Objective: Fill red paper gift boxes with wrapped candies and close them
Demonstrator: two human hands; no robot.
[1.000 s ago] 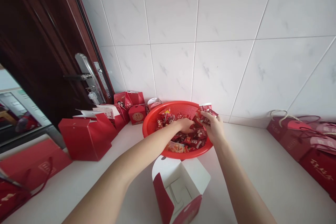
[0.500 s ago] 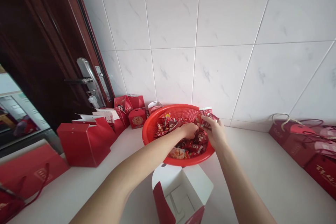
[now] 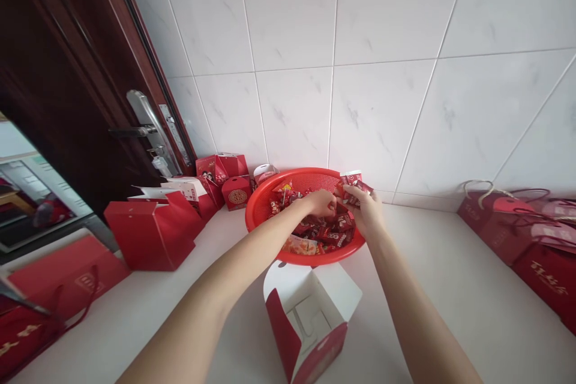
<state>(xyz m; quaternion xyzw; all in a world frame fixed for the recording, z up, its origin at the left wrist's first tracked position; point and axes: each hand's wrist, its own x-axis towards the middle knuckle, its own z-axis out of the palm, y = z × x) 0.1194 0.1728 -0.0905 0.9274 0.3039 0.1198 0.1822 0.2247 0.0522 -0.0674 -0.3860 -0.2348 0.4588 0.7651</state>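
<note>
A red plastic basket [image 3: 265, 247] holds many small wrapped candies [image 3: 330, 233], most in dark red wrappers. Over the basket's middle, my left hand [image 3: 321, 204] is closed, its fingertips pinching something small and red, seemingly a candy. My right hand [image 3: 369, 209] is at the basket's right rim, closed around several red candy packets [image 3: 354, 187] that stick up past the fingers. In front of the basket stands an open red gift box [image 3: 310, 318], white inside, its flaps spread and no candy visible in it.
Red gift boxes [image 3: 153, 231] stand to the left beside a dark wooden door [image 3: 76, 72] with a metal handle. Red gift bags [image 3: 504, 225] line the right side, and another red bag [image 3: 67, 276] lies at the left. A tiled wall [image 3: 382, 102] rises behind the basket.
My left hand has risen slightly from among the candies, with a small red item at its fingertips. My right hand still holds its packets. The view has tilted down a little.
</note>
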